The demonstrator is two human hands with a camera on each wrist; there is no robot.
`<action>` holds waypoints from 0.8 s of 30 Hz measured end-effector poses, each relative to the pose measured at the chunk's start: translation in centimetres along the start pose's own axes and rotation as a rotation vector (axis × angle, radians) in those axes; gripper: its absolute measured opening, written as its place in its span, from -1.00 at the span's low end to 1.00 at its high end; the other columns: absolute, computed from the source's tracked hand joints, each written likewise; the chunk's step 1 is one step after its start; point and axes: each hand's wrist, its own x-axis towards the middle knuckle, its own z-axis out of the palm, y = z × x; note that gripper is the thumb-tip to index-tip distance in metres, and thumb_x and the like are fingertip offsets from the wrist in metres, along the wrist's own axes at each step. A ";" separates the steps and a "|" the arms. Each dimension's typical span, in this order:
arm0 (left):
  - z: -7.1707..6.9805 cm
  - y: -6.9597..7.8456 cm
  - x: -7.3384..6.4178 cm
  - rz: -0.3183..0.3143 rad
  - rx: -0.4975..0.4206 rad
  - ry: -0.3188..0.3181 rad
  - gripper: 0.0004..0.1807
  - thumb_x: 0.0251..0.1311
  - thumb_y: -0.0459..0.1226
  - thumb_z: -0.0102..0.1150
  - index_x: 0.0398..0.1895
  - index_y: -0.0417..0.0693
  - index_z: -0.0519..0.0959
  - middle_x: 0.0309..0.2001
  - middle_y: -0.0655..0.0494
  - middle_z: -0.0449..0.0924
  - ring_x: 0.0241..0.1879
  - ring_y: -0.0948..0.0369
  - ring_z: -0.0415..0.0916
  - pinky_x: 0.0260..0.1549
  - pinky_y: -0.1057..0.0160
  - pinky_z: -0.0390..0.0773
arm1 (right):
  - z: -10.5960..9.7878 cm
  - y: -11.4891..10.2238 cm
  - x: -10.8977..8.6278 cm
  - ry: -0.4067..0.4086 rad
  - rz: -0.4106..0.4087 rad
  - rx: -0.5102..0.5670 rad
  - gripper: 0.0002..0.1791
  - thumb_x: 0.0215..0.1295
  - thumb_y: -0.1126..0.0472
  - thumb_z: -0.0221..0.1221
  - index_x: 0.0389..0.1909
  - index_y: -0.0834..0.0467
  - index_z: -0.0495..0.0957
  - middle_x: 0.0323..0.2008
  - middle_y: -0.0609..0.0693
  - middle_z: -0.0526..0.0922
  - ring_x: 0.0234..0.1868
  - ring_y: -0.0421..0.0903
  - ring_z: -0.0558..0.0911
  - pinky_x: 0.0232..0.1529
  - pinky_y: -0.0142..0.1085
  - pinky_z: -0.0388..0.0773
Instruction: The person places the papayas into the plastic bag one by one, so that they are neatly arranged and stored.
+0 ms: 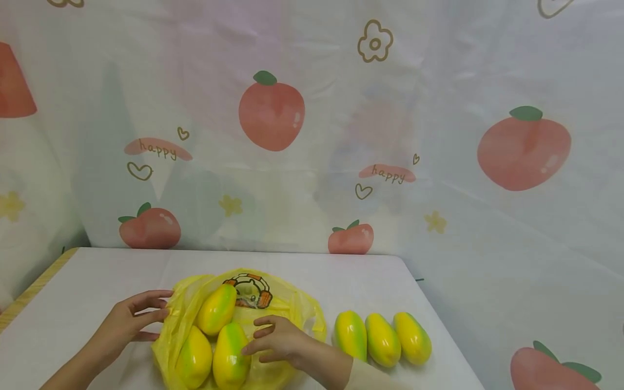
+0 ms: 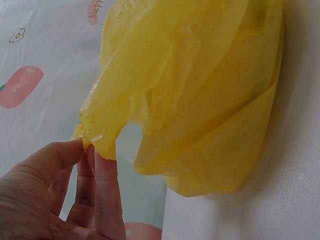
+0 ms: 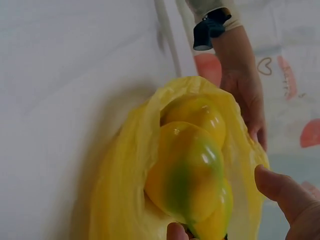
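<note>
A yellow plastic bag (image 1: 304, 306) with a cartoon print lies with its mouth spread on the table. Three glossy yellow-green mangoes sit in it: an upper mango (image 1: 216, 310), a lower left mango (image 1: 195, 357) and a lower right mango (image 1: 231, 355). My left hand (image 1: 122, 325) pinches the bag's edge at its left side; the left wrist view shows thumb and fingertips on the thin plastic (image 2: 102, 137). Over the bag's mouth, my right hand (image 1: 283, 341) has its fingers loosely spread beside the lower right mango. Thumb (image 3: 280, 187) and finger stand apart in the right wrist view.
To the right of the bag, three more mangoes (image 1: 382, 338) lie side by side on the white table (image 1: 375, 281). A fruit-printed curtain (image 1: 312, 189) hangs behind the table. Bare wood shows at the table's left edge (image 1: 36, 287).
</note>
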 end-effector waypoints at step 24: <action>0.1 0.2 0.0 0.000 0.024 0.009 -0.43 0.27 -0.09 0.27 0.31 -0.08 0.45 0.04 -0.01 0.53 -0.15 0.25 0.60 -0.20 0.09 0.72 | -13.8 -6.6 -7.6 0.090 -0.115 -0.112 -0.27 0.30 0.20 0.27 0.40 0.33 0.21 0.31 0.33 0.37 0.12 0.05 0.59 0.20 0.00 0.53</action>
